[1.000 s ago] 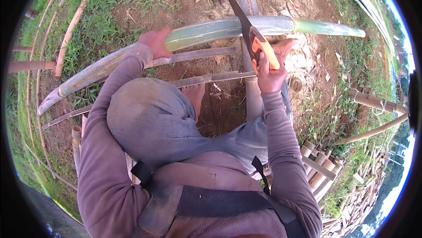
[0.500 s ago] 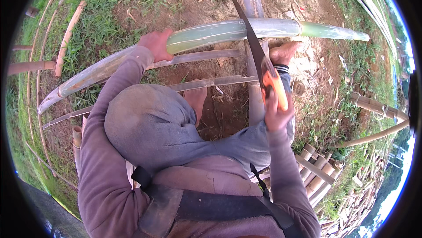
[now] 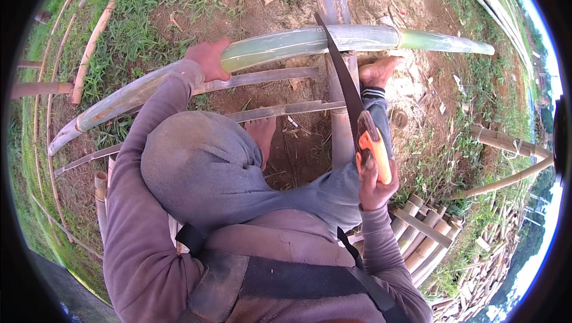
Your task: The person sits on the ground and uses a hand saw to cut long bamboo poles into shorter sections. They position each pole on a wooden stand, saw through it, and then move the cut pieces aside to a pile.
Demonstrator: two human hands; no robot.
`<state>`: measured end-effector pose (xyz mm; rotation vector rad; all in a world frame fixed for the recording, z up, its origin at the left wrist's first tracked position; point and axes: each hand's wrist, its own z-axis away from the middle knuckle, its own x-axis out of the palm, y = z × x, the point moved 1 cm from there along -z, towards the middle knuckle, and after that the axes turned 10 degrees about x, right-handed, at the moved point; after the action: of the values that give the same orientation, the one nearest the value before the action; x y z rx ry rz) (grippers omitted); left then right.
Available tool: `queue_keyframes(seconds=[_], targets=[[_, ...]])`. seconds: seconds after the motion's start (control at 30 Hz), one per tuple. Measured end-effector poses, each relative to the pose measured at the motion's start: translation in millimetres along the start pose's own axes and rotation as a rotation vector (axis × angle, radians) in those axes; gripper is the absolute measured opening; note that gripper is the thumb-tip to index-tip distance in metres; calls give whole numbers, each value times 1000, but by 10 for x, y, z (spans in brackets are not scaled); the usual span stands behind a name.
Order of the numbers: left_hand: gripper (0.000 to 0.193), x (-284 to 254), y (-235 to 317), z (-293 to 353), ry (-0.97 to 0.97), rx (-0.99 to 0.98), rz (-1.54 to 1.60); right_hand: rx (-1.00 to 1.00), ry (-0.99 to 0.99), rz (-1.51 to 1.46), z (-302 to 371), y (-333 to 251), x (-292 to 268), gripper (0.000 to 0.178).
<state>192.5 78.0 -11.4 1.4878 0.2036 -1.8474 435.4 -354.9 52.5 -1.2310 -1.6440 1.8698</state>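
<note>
A long green bamboo pole (image 3: 274, 47) lies across in front of me, resting over a thicker grey bamboo log (image 3: 330, 1) that runs away from me. My left hand (image 3: 208, 61) is wrapped over the pole, left of the log. In my right hand (image 3: 377, 185) is the orange handle of a handsaw (image 3: 347, 81). Its dark blade slants up and left, its far end lying on the pole just where the pole crosses the log. Whether the teeth sit in a cut is too small to tell. My bare right foot (image 3: 379, 71) is beside the log, just under the pole.
Split bamboo strips (image 3: 280, 110) lie between me and the pole. A stack of cut bamboo pieces (image 3: 426, 233) is at my right, with a pile of scraps (image 3: 476, 275) beyond. A bamboo frame (image 3: 506, 142) stands far right. Pale sawdust covers the soil around the log.
My right hand has drawn the saw back toward me, so less of the blade reaches past the pole. My left hand keeps its hold. The whole view has shifted slightly.
</note>
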Motion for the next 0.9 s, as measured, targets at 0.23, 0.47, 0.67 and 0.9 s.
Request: queue_keyframes(seconds=[0.23,0.47,0.67,0.9], targets=[[89,-10,98,49,-11,22,3,-58,-8,213,-1442,-240,972,28],[90,-94,35,57,-25,-29,8,186,-47,-24,136,-102,-137,14],[87,222,125,96,-12,58,17,60,-109,135,-1480,-384,930,29],[81,-61,137,68,26,-27,14,-50,32,226,-1442,-315,1076,38]])
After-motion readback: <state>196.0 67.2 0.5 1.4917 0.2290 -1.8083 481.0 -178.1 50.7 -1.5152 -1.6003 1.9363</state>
